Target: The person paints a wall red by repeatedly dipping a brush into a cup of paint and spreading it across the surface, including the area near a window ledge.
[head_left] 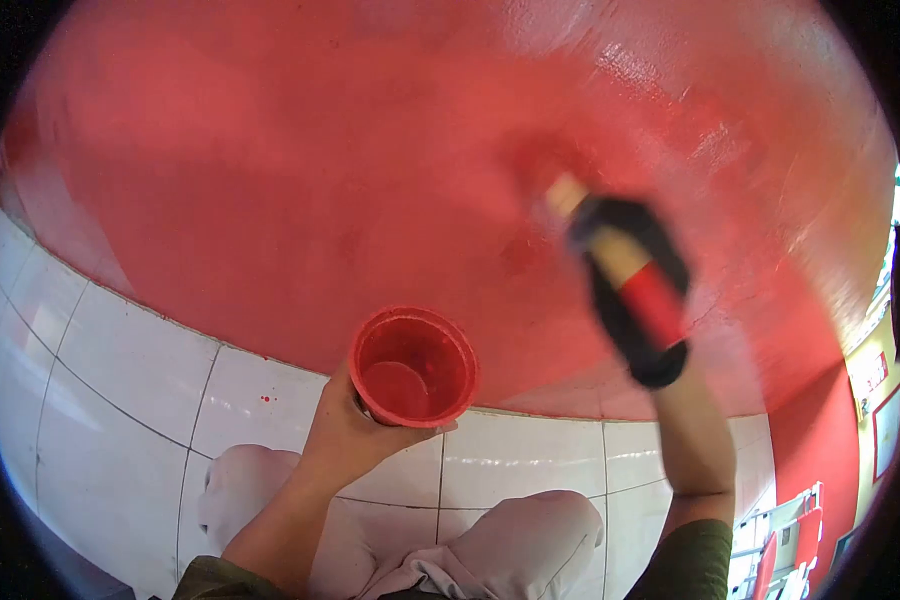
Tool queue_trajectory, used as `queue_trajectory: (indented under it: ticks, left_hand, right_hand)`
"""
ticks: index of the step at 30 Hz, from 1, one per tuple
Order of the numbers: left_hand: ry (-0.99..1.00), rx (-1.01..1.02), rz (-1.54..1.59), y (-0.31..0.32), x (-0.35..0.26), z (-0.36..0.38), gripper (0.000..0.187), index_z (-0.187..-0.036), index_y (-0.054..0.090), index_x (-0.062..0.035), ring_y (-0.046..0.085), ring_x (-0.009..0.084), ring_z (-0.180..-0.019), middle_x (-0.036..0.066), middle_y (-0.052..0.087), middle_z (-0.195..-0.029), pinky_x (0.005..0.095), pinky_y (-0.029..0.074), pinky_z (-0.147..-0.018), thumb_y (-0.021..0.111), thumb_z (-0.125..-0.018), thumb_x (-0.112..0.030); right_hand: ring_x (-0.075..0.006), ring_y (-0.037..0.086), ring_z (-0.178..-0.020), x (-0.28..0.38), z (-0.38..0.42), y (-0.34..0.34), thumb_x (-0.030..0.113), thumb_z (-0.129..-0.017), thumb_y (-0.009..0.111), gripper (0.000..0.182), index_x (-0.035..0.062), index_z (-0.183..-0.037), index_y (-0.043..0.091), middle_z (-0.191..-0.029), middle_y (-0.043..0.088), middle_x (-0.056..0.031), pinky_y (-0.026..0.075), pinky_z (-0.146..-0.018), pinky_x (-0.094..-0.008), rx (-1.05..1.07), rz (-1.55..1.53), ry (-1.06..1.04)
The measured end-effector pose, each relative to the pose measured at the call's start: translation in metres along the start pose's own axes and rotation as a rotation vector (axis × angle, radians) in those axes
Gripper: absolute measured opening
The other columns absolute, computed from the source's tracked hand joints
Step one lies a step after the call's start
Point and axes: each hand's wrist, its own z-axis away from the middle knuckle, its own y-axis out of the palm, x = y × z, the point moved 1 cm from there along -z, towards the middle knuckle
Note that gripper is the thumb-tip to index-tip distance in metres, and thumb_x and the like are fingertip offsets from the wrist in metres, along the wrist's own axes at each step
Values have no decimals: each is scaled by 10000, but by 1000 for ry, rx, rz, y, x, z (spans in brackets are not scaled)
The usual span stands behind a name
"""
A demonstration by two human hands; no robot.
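Note:
My left hand (348,432), bare, is wrapped round the side and underside of a red paint cup (452,350). The cup is tilted so that its inside shows, coated with red, with a lighter round patch low inside. In a black glove, my right hand (660,238) grips a paintbrush (622,258) with a wooden handle and a red end. The brush tip is at the red wall (270,200), blurred by motion; exact contact is hard to make out. Wet-looking, shiny streaks lie on the wall at the upper right.
White floor tiles (120,335) meet the wall's lower edge, with small red drops (267,399) on one. My bent knees (545,530) are below the cup. At the lower right stands a metal ladder-like frame (785,545). A framed picture (887,430) hangs farther back.

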Motion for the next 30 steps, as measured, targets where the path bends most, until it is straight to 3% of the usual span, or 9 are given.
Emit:
queue_trajectory:
  ticks: [5, 7, 11, 14, 16, 23, 26, 28, 30]
  left_hand:
    - [-25, 25, -6, 2, 2, 0, 743, -1191, 492, -34, 562, 188, -1051, 88, 577, -1147, 329, 492, -862, 881, -564, -122]
    - [-59, 37, -4, 1, 1, -1, 740, -1193, 493, -34, 559, 187, -1057, 89, 576, -1150, 331, 488, -869, 879, -567, -117]
    - [-38, 36, 12, 0, 3, -1, 743, -1194, 493, -31, 558, 187, -1059, 91, 575, -1153, 331, 488, -870, 879, -565, -116]
    - [-17, 13, 43, 1, -1, -1, 737, -1191, 496, -26, 561, 186, -1053, 93, 579, -1147, 330, 490, -865, 878, -567, -117]
    - [21, -1, 40, 1, -2, 0, 733, -1189, 498, -26, 567, 188, -1046, 91, 585, -1137, 329, 494, -860, 878, -569, -117]
    - [-24, 6, 12, 2, -1, -1, 739, -1193, 493, -29, 568, 192, -1045, 91, 585, -1132, 326, 495, -860, 878, -568, -115]
    - [-35, 12, -26, 0, 1, -2, 737, -1190, 495, -29, 567, 189, -1047, 92, 586, -1132, 326, 494, -862, 879, -567, -114]
    - [-23, -14, -3, -3, 1, -1, 741, -1188, 496, -30, 565, 185, -1048, 89, 586, -1134, 327, 492, -866, 883, -562, -117]
    - [-23, -36, 5, -5, 0, -1, 764, -1191, 489, -43, 560, 191, -1052, 83, 581, -1137, 338, 490, -869, 887, -542, -110]
  right_hand:
    - [-197, 619, -928, -37, -68, -54, -35, -823, 589, 184, 23, -993, 628, -982, 644, -98, 475, -835, -286, -505, 175, -167]
    - [-263, 625, -941, -48, -59, -40, 5, -795, 589, 226, 68, -1006, 646, -997, 656, -92, 476, -847, -329, -335, 20, -331]
    - [-307, 613, -823, -4, 25, 33, 305, -828, 634, 289, 53, -967, 650, -918, 646, -127, 470, -703, -405, 323, 133, 139]
    - [-298, 610, -805, 14, 44, 43, 236, -846, 609, 209, 71, -969, 650, -870, 640, -134, 472, -698, -392, 364, 33, -217]
    - [-274, 621, -826, 9, 33, 31, 131, -846, 598, 150, 77, -975, 652, -877, 647, -117, 482, -744, -370, 375, -289, 178]
    - [-202, 635, -903, -34, -62, -38, 11, -841, 597, 164, 32, -998, 639, -962, 663, -67, 487, -808, -297, -555, 53, -99]
    - [-289, 632, -829, -30, -23, -6, 150, -821, 633, 186, 93, -996, 658, -955, 656, -110, 488, -719, -356, -84, 421, -295]
    - [-267, 619, -769, 0, 14, 35, 227, -803, 631, 200, 146, -982, 667, -908, 645, -110, 460, -645, -395, 293, 212, 134]
    - [-301, 617, -830, 11, 58, 63, 205, -814, 636, 207, 121, -1001, 663, -947, 651, -130, 483, -717, -382, 472, 75, -127]
